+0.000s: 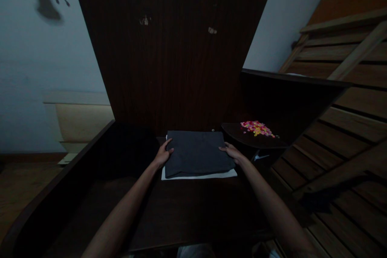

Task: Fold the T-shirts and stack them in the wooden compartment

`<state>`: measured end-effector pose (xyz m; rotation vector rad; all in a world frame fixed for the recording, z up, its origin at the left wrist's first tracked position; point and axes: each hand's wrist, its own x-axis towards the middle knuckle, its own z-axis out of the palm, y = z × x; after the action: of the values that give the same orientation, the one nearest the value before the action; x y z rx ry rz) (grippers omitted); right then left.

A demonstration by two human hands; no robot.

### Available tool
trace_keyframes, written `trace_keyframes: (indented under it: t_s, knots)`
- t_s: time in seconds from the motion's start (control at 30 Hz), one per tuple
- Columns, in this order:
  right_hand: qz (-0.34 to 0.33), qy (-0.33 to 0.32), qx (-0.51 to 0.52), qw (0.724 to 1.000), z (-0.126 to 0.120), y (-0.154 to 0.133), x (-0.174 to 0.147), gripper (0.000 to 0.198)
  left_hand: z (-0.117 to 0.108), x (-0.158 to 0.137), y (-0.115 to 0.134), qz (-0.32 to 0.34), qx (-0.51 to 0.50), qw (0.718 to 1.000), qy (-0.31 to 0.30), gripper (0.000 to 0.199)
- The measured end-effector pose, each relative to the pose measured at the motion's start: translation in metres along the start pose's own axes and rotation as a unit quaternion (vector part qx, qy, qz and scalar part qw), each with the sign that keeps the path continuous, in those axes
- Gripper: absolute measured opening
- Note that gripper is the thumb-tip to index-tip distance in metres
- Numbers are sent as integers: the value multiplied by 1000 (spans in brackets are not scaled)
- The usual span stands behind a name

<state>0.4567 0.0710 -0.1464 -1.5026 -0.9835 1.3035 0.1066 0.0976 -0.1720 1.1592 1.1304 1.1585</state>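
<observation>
- Left hand [163, 155] laid on the left edge of a folded dark grey cloth [196, 152], thumb resting on top, other fingers tucked at the side; gripping or merely pressing, impossible to tell.
- Right hand [232, 152] flat and open on the right edge of the same cloth, fingers stretched toward its middle.
- Dark grey cloth folded into a rough rectangle, lying on a white folded cloth [199, 175] that shows only as a thin strip along the near edge and at the far left corner.
- Both cloths stacked on a dark wooden surface [181, 209], near its far end, just in front of a tall dark wood panel [169, 48].
- Raised dark side wall [60, 185] running along the left of the surface, forming a shallow tray-like enclosure; inside it, to the left of the cloths, a black mass [127, 149], too dark to identify.
- Small dark curved shelf [250, 137] just right of the cloths, bearing a scatter of pink and yellow pieces [256, 127], too small to make out.
- Slatted wooden frame [341, 121] leaning on the far right.
</observation>
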Motion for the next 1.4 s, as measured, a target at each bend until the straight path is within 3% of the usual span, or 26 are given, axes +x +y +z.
trace_keyframes:
  t_s: [0.1, 0.17, 0.27, 0.33, 0.4, 0.5, 0.57, 0.63, 0.8, 0.93, 1.1, 1.2, 1.33, 1.4]
  knots:
    - [-14, 40, -30, 999, -1, -2, -2, 33, -3, 1, 5, 10, 91, 996, 17, 53]
    - [-40, 88, -119, 988, 1, -5, -4, 36, -5, 0, 11, 13, 152, 988, 33, 46]
    - [-94, 171, -303, 933, 10, -10, -8, 48, -2, -5, 19, 32, 209, 975, 61, 37]
    - [-145, 195, -392, 887, 20, -14, -9, 51, 7, -12, 24, 81, 271, 957, 61, 33]
    - [-202, 182, -454, 848, 35, -17, -7, 47, 20, -20, 25, 145, 335, 931, 22, 35]
    - [-255, 129, -509, 812, 55, -16, 4, 47, 38, -35, 19, 199, 401, 889, -90, 50]
    - [-251, 110, -518, 811, 63, -11, 14, 54, 45, -44, 12, 211, 447, 857, -145, 60]
    - [-219, 103, -513, 823, 65, -2, 23, 59, 46, -52, 5, 223, 478, 834, -162, 65]
    - [-152, 91, -500, 848, 63, 11, 37, 67, 39, -63, 1, 235, 505, 814, -165, 66]
    - [-156, 78, -528, 831, 76, 7, 31, 67, 39, -63, 3, 229, 512, 813, -156, 65]
    - [-246, -17, -566, 786, 110, 7, 18, 63, 39, -64, -2, 235, 496, 822, -149, 64]
    - [-256, -25, -580, 773, 123, 10, 13, 62, 37, -64, -2, 234, 481, 831, -153, 63]
    - [-262, -19, -586, 767, 124, 12, 12, 63, 25, -56, 13, 210, 409, 872, -168, 53]
    - [-262, -15, -586, 766, 122, 13, 13, 64, 10, -47, 29, 197, 364, 902, -126, 41]
